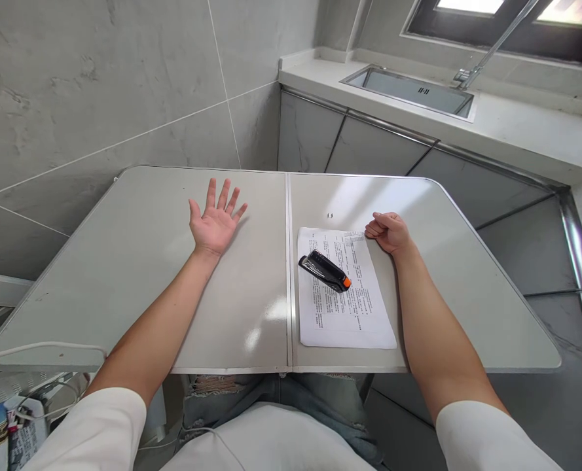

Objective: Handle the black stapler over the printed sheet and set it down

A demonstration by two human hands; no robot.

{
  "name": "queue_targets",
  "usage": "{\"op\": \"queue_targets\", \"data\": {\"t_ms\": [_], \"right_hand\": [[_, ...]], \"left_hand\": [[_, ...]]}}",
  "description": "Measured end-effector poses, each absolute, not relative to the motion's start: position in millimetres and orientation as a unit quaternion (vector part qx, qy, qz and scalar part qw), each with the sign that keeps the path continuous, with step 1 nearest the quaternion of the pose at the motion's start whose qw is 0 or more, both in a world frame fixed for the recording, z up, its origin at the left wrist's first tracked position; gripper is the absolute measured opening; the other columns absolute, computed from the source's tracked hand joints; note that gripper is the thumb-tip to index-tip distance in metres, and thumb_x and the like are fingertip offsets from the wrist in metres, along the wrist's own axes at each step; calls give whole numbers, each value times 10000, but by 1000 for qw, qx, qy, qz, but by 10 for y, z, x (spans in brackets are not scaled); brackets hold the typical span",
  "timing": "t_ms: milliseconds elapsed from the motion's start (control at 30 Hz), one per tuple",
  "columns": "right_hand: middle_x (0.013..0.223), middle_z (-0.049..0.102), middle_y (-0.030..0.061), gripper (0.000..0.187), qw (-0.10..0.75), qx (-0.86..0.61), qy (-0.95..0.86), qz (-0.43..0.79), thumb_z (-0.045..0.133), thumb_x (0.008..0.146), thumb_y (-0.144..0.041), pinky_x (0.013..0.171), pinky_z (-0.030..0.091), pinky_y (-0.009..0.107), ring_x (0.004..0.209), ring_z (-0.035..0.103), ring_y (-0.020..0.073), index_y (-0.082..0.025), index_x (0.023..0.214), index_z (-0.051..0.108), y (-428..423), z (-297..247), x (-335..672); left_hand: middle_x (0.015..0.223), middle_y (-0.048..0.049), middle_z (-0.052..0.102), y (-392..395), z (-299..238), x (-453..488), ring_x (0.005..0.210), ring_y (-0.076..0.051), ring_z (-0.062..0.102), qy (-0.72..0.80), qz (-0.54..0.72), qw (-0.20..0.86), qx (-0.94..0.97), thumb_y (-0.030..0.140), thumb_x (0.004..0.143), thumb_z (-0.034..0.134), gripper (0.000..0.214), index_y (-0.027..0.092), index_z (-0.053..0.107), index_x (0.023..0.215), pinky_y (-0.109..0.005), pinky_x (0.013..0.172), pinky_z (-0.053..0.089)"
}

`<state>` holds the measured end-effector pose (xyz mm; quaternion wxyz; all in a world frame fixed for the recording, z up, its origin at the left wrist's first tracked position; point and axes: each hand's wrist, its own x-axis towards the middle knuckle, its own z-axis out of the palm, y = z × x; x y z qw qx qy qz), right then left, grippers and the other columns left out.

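My left hand (215, 224) is palm up over the left half of the table, fingers spread, holding nothing. My right hand (387, 232) is curled into a fist by the top right corner of a stack of printed paper (369, 327); nothing shows in it. On the paper lies a black stapler (325, 271) with an orange end, set at a slant. Neither hand touches the stapler. Just beyond the paper are two tiny bits, perhaps staples (330, 215), too small to be sure.
The pale folding table (241, 314) has a seam down its middle. Behind it on the right runs a counter with a sink (408, 91) and a tap (467, 75). A grey tiled wall (124, 78) stands at the left. A white cable (40, 345) crosses the front left corner.
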<state>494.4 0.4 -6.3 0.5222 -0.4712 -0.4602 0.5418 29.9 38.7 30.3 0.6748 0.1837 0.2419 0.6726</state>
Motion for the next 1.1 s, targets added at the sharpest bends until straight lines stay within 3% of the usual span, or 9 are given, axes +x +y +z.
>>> {"op": "queue_targets", "data": {"t_ms": [233, 467, 633, 767, 1100], "right_hand": [[536, 137, -74, 723, 517, -464, -470, 545, 844, 800, -503, 457, 294, 320, 466, 178, 94, -248, 571, 208, 15, -107, 4990], [534, 146, -70, 716, 509, -471, -475, 542, 846, 803, -508, 474, 271, 325, 484, 164, 101, -253, 560, 223, 10, -106, 4980], [528, 145, -68, 731, 500, -474, -482, 542, 860, 781, -514, 485, 262, 320, 490, 164, 101, -250, 551, 219, 0, -80, 4952], [525, 141, -69, 732, 487, -486, -487, 538, 858, 772, -520, 488, 249, 316, 492, 169, 102, -252, 552, 212, -1, -75, 4948], [533, 128, -72, 758, 482, -471, -493, 550, 835, 814, -486, 514, 214, 316, 496, 162, 95, -231, 549, 172, 15, -89, 4960]], "left_hand": [[1436, -160, 646, 565, 4, 197, 1316, -249, 655, 305, 649, 684, 131, 375, 1079, 373, 322, 226, 633, 1196, -462, 1075, 571], [1363, -148, 687, 548, 35, 208, 1228, -237, 692, 303, 648, 686, 132, 381, 1080, 364, 306, 224, 626, 1100, -422, 1009, 585], [1034, -120, 738, 599, -3, 182, 855, -175, 725, 317, 644, 688, 110, 408, 1068, 420, 301, 205, 630, 996, -285, 749, 561], [827, -68, 681, 612, 2, 182, 669, -146, 656, 310, 639, 697, 95, 403, 1071, 413, 321, 198, 616, 932, -257, 629, 488], [753, -42, 637, 598, 20, 186, 609, -137, 625, 291, 636, 709, 89, 381, 1077, 415, 328, 191, 606, 889, -260, 591, 454]]}}
